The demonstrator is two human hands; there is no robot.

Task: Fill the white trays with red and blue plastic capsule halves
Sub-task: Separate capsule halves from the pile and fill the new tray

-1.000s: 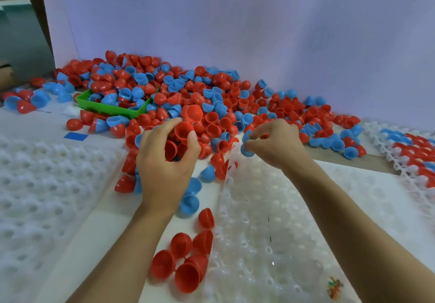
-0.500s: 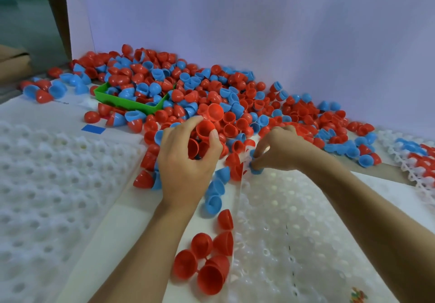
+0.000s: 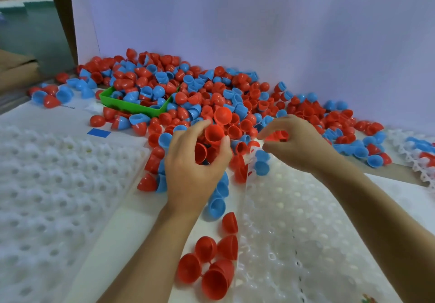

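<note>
I count three white dimpled plastic trays: one left of my left hand (image 3: 195,166), one under my right forearm (image 3: 306,243), a third (image 3: 414,159) far right already carrying capsule halves, plus one green plastic bin (image 3: 131,106) in the heap of red and blue plastic capsule halves (image 3: 211,90), too many to count. My left hand grips a bunch of red cup-shaped halves (image 3: 213,135), the top one mouth up and tilted towards me, and five more red halves (image 3: 211,262) lie near my left forearm, mouths mostly my way. My right hand (image 3: 296,144), which pinched a blue half half a second ago, has lifted with loosely curled, empty fingers, two blue halves (image 3: 261,161) sitting in that tray's far corner just beneath it.
</note>
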